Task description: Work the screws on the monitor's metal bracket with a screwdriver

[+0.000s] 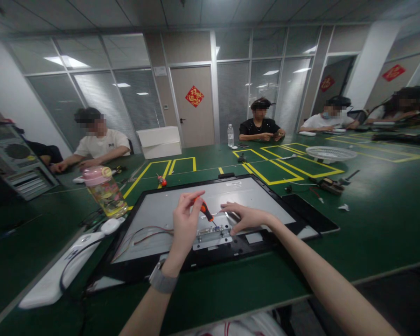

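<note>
A monitor panel (168, 205) lies face down on the green table, its grey metal back up inside a black frame. My left hand (184, 223) is closed around a small screwdriver with an orange and black handle (206, 210), tip down on a metal bracket (212, 233) near the panel's lower edge. My right hand (247, 217) rests on the panel just right of the bracket, fingers spread and pressing down. Thin coloured wires (143, 233) run across the panel to the left of the bracket.
A pink-lidded bottle (104, 189) and a white device with a black cable (61, 266) lie at the left. A white fan grille (331, 153), small tools (331, 185), a water bottle (230, 135) and a white box (159, 142) sit farther back. Several people sit around the table.
</note>
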Demonstrator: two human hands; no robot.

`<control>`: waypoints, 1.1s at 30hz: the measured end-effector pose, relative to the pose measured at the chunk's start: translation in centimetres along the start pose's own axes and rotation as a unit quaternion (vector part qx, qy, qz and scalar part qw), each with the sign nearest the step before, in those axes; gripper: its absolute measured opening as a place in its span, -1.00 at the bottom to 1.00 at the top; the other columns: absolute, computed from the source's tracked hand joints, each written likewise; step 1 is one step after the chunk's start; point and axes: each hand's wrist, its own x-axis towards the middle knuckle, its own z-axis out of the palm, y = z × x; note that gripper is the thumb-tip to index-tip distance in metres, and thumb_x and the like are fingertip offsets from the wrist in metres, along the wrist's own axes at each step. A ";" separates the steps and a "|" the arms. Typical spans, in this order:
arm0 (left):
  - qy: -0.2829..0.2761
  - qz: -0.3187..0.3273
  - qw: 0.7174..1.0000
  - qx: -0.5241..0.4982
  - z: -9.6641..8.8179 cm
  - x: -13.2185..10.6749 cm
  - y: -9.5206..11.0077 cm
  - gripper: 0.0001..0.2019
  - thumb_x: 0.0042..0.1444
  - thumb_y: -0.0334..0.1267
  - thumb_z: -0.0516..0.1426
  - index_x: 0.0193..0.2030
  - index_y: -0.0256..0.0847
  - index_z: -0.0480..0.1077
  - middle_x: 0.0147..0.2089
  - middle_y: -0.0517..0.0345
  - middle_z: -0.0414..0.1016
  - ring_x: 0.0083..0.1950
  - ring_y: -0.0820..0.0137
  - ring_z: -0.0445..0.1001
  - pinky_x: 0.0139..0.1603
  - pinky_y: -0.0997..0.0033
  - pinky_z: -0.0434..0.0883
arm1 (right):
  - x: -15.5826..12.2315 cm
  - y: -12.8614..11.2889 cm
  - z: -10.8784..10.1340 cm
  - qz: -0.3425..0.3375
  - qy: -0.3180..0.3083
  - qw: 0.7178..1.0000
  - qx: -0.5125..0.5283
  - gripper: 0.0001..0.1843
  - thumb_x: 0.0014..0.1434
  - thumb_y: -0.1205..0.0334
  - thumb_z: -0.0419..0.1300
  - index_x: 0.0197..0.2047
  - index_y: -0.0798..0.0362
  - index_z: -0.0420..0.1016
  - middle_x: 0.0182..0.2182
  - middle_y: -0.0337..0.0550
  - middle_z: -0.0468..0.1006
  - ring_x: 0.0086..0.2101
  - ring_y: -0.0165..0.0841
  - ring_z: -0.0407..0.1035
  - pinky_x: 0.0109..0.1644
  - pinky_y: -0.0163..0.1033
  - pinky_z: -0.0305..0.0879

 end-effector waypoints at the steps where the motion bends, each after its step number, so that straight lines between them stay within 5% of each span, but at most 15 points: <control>1: -0.002 -0.002 1.000 -0.005 0.0 -0.1 0.0 -0.79 0.19 -0.18 0.17 -0.13 -0.16 0.58 -0.20 0.11 0.53 -0.15 0.34 0.51 -0.07 0.37 0.43 | 0.0 0.0 0.0 0.000 0.000 1.000 0.000 0.17 -0.18 -0.38 0.40 0.39 0.02 0.23 0.46 0.10 -0.02 0.44 0.01 -0.25 0.48 0.09 -0.26; 10: -0.008 0.024 1.000 0.001 0.1 0.0 0.0 -0.83 0.17 -0.18 0.20 -0.21 -0.13 0.61 -0.24 0.13 0.48 -0.18 0.36 0.48 -0.12 0.41 0.41 | 0.0 0.2 0.1 -0.007 0.002 1.000 0.000 0.15 -0.18 -0.38 0.39 0.38 -0.01 0.24 0.46 0.07 0.00 0.44 0.01 -0.24 0.48 0.10 -0.24; 16: -0.028 -0.016 0.999 -0.028 -0.1 0.1 -0.2 -0.74 0.24 -0.19 0.12 -0.05 -0.16 0.58 -0.14 0.07 0.58 -0.08 0.31 0.53 0.01 0.33 0.41 | 0.0 0.1 0.0 -0.005 0.000 1.000 -0.005 0.14 -0.15 -0.37 0.39 0.39 0.01 0.23 0.46 0.08 -0.01 0.44 0.01 -0.24 0.48 0.09 -0.27; 24: 0.003 0.006 1.000 0.000 -0.1 0.3 -0.1 -0.79 0.16 -0.13 0.20 -0.20 -0.15 0.62 -0.25 0.11 0.51 -0.20 0.35 0.50 -0.15 0.38 0.43 | 0.0 0.1 0.0 0.003 -0.002 1.000 -0.005 0.17 -0.17 -0.39 0.38 0.39 0.02 0.22 0.46 0.08 -0.03 0.44 0.00 -0.25 0.48 0.07 -0.26; 33: -0.018 -0.011 1.000 -0.011 -0.6 0.7 -0.2 -0.79 0.17 -0.14 0.18 -0.20 -0.17 0.61 -0.21 0.08 0.55 -0.13 0.31 0.53 -0.05 0.32 0.44 | -0.1 -0.1 -0.1 -0.002 -0.001 1.000 -0.006 0.14 -0.16 -0.39 0.38 0.39 -0.03 0.23 0.46 0.04 -0.01 0.44 0.01 -0.23 0.48 0.09 -0.26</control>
